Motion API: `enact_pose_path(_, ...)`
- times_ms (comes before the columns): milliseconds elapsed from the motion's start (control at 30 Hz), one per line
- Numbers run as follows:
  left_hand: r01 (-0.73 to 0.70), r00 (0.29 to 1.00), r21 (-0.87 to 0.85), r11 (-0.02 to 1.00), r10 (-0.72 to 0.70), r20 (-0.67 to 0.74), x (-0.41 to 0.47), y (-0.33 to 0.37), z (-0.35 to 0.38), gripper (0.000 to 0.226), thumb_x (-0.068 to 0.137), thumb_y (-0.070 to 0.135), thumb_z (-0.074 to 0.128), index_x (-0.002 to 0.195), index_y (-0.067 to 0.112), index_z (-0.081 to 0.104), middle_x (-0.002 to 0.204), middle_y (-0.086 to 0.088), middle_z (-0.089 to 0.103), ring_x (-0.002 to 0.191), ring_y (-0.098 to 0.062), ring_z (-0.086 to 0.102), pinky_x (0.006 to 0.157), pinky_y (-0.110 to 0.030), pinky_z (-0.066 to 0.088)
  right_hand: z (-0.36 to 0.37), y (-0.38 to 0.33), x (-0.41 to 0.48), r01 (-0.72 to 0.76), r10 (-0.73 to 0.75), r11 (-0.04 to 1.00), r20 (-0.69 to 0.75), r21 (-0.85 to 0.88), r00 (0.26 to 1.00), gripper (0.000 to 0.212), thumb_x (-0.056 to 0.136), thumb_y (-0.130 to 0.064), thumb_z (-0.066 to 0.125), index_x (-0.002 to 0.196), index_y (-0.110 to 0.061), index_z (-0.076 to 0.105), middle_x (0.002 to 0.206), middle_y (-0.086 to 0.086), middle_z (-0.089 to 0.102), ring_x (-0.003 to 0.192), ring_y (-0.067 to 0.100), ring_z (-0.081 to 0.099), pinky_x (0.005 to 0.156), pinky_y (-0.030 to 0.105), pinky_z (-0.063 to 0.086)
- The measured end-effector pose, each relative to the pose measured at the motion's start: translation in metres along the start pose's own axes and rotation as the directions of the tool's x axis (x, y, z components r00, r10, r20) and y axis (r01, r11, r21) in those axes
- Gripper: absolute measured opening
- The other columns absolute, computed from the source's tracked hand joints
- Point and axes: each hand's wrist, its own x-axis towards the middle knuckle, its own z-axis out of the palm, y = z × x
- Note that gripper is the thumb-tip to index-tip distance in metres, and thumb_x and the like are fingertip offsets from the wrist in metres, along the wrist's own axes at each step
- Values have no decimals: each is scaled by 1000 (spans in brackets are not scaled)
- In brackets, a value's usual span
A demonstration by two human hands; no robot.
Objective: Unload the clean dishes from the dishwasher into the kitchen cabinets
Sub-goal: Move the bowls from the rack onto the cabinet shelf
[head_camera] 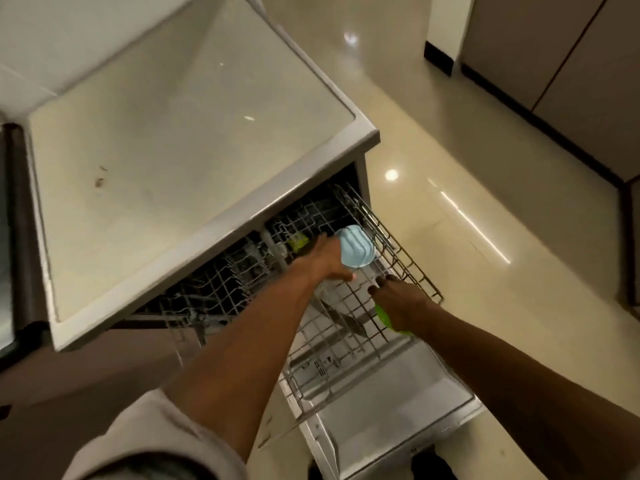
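The dishwasher's wire rack is pulled out over the open door. My left hand is closed around a light blue ribbed cup lying on its side above the rack. My right hand rests on the rack's right part and grips a bright green item, mostly hidden under the palm. Another yellow-green item sits deeper in the rack under the counter edge. A dark flat piece lies below the rack wires.
A cream countertop with a raised rim overhangs the dishwasher on the left. Glossy beige floor spreads to the right. Brown cabinet fronts with a dark plinth line the far right wall.
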Motion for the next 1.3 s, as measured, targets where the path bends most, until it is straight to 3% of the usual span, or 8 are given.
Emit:
enact_pose_path(233,29,997,-75,997,-34,-68,49,4,21,136,63,51,93,161,8,10,164,-17,23,150,-35,28,117,-47,35,4,-12,26,-78,105,980,141,-184,984,30,95,-12,62,124,-9,61,125,14,59,114,29,59,90,37,56)
enact_pose_path(333,15,997,-55,998,-19,-71,59,7,31,137,55,58,93,158,8,19,159,-18,31,146,-37,34,114,-50,39,3,-14,32,-87,135,970,207,-226,969,26,95,-13,62,122,-11,64,123,9,63,115,27,60,91,35,54)
enact_pose_path(467,20,990,3,1000,-19,-137,66,12,34,110,61,53,93,147,10,41,143,-16,51,128,-33,55,96,-39,52,9,-17,32,-85,167,943,240,-321,956,34,94,-18,64,128,-14,61,125,12,59,120,29,53,96,37,47)
enact_pose_path(600,34,974,47,998,-22,-225,61,12,27,86,57,44,97,127,12,59,126,-11,66,112,-27,67,81,-33,58,9,-15,30,-69,134,949,196,-308,972,32,94,-17,62,126,-16,63,122,9,61,116,27,56,97,38,45)
enact_pose_path(867,148,972,10,989,-144,-185,-7,-16,2,104,60,51,93,144,17,43,136,-14,55,120,-35,59,90,-45,57,-10,-33,10,19,-7,984,72,-178,997,76,76,-29,81,140,-8,47,137,17,46,125,32,43,107,51,42)
enact_pose_path(1033,117,970,-71,991,-129,-207,-75,-44,-17,105,60,51,92,146,15,43,131,-13,56,114,-32,60,89,-39,56,-36,-60,-7,100,-99,991,18,-83,995,94,67,-34,87,143,-8,39,139,17,40,130,34,38,108,54,42)
enact_pose_path(1133,103,952,-69,992,-119,-284,-118,-59,-36,94,55,58,89,132,14,57,117,-7,68,103,-26,66,79,-38,59,-52,-79,-16,153,-153,988,-49,-17,987,98,59,-37,90,139,-8,42,135,16,41,126,35,40,103,49,47)
enact_pose_path(1300,125,922,-52,991,-135,-363,-191,-77,-63,101,56,58,87,139,14,50,120,-7,66,108,-29,63,80,-41,58,-82,-112,-39,221,-222,975,-170,-29,960,107,49,-49,89,137,-10,43,130,12,44,121,31,40,106,42,43)
